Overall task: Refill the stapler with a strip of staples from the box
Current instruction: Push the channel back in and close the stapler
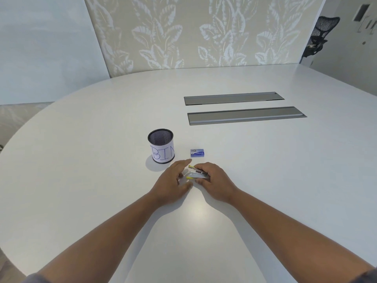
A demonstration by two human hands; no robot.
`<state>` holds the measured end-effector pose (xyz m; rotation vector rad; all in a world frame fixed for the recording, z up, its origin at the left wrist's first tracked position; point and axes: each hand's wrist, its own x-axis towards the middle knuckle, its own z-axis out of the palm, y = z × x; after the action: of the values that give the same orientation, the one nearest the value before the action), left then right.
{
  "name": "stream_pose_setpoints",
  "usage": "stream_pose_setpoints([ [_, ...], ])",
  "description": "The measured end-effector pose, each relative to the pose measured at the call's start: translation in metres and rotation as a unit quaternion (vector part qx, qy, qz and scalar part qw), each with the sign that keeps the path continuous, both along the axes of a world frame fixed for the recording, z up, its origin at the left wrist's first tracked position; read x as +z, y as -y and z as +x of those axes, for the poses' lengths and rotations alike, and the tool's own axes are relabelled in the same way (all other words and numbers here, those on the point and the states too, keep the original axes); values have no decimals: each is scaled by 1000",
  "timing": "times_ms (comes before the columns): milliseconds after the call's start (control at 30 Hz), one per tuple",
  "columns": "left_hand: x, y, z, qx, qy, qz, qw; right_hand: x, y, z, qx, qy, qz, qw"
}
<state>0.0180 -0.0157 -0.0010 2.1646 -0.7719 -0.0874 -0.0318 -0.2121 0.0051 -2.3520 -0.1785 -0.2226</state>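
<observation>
Steadying stapler [199, 174] on tabletop [265, 160]: right hand [214, 180] closed around its rear, likely bracing; left hand [173, 178] open, empty, beside yellow tip. Staple box [197, 153] just beyond both, closed.

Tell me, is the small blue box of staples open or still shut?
Shut. The small blue staple box lies flat on the white table, showing no flap or drawer out, untouched by either hand.
</observation>
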Motion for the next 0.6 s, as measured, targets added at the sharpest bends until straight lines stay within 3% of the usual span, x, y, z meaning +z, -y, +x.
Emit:
stream_pose_setpoints([
  [167,6,0,0,40,-36,-11,998,1,0,0,12,-3,3,1000],
  [600,0,2,6,9,21,-6,1000,1,0,-2,-9,24,-12,1000],
])
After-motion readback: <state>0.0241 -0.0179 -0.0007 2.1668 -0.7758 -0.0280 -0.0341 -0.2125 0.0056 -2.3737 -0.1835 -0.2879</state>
